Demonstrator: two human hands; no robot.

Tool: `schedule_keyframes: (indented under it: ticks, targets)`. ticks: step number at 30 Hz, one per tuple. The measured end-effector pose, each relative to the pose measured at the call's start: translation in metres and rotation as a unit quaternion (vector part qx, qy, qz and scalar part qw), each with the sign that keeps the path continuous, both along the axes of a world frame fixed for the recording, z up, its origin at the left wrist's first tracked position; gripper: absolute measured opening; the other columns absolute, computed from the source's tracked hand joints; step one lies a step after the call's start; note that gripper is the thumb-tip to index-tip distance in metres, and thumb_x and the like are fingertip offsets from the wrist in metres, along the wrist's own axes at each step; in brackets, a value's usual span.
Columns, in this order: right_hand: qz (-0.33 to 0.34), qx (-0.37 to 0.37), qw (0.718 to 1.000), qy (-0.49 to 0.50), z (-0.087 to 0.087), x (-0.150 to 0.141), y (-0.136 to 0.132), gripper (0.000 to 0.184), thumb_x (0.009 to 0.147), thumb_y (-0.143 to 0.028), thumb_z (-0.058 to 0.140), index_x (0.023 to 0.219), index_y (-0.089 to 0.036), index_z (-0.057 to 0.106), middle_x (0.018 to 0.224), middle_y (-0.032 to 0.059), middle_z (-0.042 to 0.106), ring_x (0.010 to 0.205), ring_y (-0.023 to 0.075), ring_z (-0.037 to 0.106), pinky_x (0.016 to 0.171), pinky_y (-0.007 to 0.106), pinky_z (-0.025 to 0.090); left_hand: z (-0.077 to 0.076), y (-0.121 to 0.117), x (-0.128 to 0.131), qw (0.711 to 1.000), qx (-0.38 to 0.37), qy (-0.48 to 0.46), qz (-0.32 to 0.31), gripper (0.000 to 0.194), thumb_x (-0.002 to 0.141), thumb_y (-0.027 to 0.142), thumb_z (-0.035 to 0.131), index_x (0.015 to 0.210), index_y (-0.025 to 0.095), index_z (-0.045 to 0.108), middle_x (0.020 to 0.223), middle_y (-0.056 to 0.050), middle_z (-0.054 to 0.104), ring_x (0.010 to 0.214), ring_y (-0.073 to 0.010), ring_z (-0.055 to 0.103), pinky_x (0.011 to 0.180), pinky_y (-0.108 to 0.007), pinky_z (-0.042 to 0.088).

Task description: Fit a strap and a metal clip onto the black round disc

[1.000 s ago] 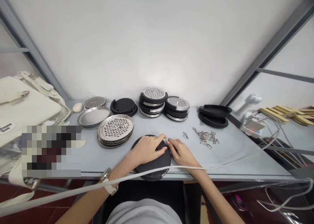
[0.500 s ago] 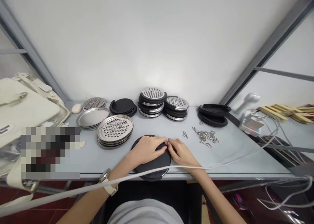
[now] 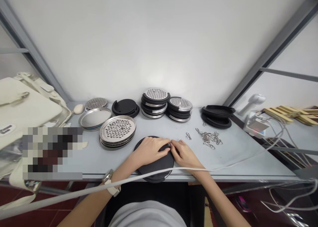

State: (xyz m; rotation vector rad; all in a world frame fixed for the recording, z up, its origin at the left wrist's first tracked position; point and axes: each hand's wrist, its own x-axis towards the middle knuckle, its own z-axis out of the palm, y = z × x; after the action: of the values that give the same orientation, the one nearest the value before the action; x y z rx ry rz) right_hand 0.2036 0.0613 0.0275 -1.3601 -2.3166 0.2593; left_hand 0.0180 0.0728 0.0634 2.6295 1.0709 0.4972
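A round black disc (image 3: 159,165) lies at the table's front edge, slightly overhanging it. My left hand (image 3: 148,150) rests flat on top of the disc, fingers pressed down toward its right rim. My right hand (image 3: 184,154) is closed in a pinch at that same rim, on a small metal clip (image 3: 169,144) that barely shows between the fingertips of both hands. A watch sits on my left wrist.
Loose metal clips (image 3: 208,138) lie right of my hands. Perforated steel plates (image 3: 117,130), a plain steel tray (image 3: 95,117), black rings (image 3: 125,107) and two mixed stacks (image 3: 155,102) stand behind. Another black stack (image 3: 217,116) sits far right. A white cable (image 3: 223,167) crosses in front.
Hardly anything moved. My right fingertips have closed in a little tighter against the disc's right rim; my left hand stays pressed on the disc.
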Motion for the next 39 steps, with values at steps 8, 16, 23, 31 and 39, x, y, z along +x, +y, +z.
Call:
schedule_keyframes:
  ticks: [8, 16, 23, 31, 39]
  targets:
    - [-0.005, 0.003, 1.000, -0.010, 0.0008, -0.0008, -0.0012, 0.024, 0.093, -0.016, 0.033, 0.074, -0.020, 0.046, 0.065, 0.0009, 0.055, 0.061, 0.0160, 0.046, 0.065, 0.027, 0.034, -0.0013, 0.0003, 0.0000, 1.000, -0.011, -0.001, 0.006, 0.025, 0.092, 0.034, 0.044, 0.112, 0.026, 0.058, 0.100, -0.001, 0.067, 0.088, -0.0186, 0.063, 0.074, -0.027, 0.042]
    - [-0.033, -0.005, 0.999, -0.030, 0.0012, -0.0031, -0.0039, 0.023, 0.093, -0.018, 0.033, 0.078, -0.019, 0.050, 0.066, 0.0018, 0.057, 0.064, 0.0175, 0.049, 0.064, 0.027, 0.034, -0.0025, -0.0002, 0.0006, 1.000, -0.003, 0.006, 0.020, 0.024, 0.092, 0.034, 0.044, 0.108, 0.027, 0.060, 0.099, 0.000, 0.067, 0.088, -0.0191, 0.063, 0.072, -0.026, 0.041]
    - [-0.047, 0.001, 0.998, -0.050, 0.0014, -0.0051, -0.0061, 0.022, 0.092, -0.018, 0.033, 0.081, -0.018, 0.053, 0.068, 0.0032, 0.060, 0.065, 0.0181, 0.052, 0.064, 0.027, 0.034, -0.0036, 0.0009, 0.0012, 1.000, -0.001, 0.007, 0.022, 0.027, 0.091, 0.034, 0.045, 0.115, 0.029, 0.058, 0.103, 0.001, 0.067, 0.091, -0.0194, 0.063, 0.073, -0.027, 0.042]
    - [-0.065, -0.014, 0.996, -0.065, 0.0048, -0.0083, -0.0096, 0.023, 0.092, -0.019, 0.033, 0.084, -0.017, 0.055, 0.069, 0.0044, 0.062, 0.062, 0.0177, 0.053, 0.062, 0.027, 0.033, -0.0025, 0.0005, 0.0009, 1.000, -0.007, 0.002, 0.025, 0.030, 0.090, 0.032, 0.046, 0.118, 0.030, 0.056, 0.106, 0.002, 0.067, 0.092, -0.0194, 0.063, 0.074, -0.027, 0.043]
    - [-0.036, -0.026, 0.998, -0.036, 0.0041, -0.0020, -0.0051, 0.025, 0.092, -0.019, 0.033, 0.078, -0.019, 0.053, 0.066, 0.0019, 0.059, 0.062, 0.0164, 0.052, 0.061, 0.026, 0.033, -0.0039, 0.0009, 0.0019, 1.000, -0.007, 0.008, 0.029, 0.028, 0.090, 0.034, 0.046, 0.116, 0.028, 0.055, 0.103, 0.000, 0.067, 0.092, -0.0194, 0.063, 0.076, -0.027, 0.043]
